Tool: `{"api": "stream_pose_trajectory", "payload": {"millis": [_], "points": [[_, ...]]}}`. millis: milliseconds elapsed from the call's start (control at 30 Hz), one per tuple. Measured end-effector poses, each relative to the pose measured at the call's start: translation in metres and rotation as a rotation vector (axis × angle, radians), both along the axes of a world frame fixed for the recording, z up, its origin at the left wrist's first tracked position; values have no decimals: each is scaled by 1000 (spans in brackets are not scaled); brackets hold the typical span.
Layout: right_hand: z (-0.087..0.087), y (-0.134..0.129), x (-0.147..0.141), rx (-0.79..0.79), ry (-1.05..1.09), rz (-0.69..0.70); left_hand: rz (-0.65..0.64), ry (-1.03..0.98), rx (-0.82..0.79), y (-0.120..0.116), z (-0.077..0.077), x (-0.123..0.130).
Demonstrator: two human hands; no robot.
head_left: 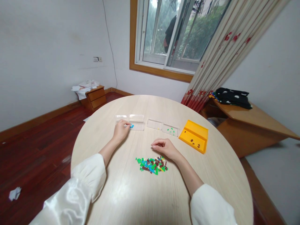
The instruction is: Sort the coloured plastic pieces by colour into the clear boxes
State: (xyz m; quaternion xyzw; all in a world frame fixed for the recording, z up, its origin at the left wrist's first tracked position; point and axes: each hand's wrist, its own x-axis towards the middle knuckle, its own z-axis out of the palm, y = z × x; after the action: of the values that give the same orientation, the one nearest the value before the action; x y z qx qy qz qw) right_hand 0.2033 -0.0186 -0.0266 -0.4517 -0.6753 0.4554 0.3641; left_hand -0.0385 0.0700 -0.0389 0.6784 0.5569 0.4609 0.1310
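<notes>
My left hand reaches over a clear plastic case, thumb and fingers pinched. Right at its fingertips lie small blue bricks inside the case; whether one is between the fingers I cannot make out. Above the table, just behind a mixed pile of small bricks, is my right hand. Its fingers are curled in and the thumb is drawn to them, with anything in the grip hidden. The pile holds green, brown, blue and yellow bricks.
A second clear case has a yellow bit in one half and several green bricks in the other. To the right an open yellow case contains several brown bricks. All stand on a round wooden table.
</notes>
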Motion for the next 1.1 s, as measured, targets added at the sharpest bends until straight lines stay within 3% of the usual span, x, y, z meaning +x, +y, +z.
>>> {"api": "stream_pose_trajectory", "payload": {"millis": [167,300,600,900,967,1000,1100], "points": [[16,-7,15,-112,-95,219,0,59,5,2,-5,1],[21,-8,23,-117,-181,310,18,64,15,3,-6,0],[21,-7,21,-122,-325,269,39,77,26,-1,-2,2],[15,-8,21,-200,-172,268,-26,54,68,-10,6,8],[12,-3,24,-178,-102,152,-74,44,75,-14,7,10],[11,0,27,-121,-56,24,-102,38,79,-16,8,11],[8,11,47,219,64,-560,-206,28,83,-23,11,16]]}}
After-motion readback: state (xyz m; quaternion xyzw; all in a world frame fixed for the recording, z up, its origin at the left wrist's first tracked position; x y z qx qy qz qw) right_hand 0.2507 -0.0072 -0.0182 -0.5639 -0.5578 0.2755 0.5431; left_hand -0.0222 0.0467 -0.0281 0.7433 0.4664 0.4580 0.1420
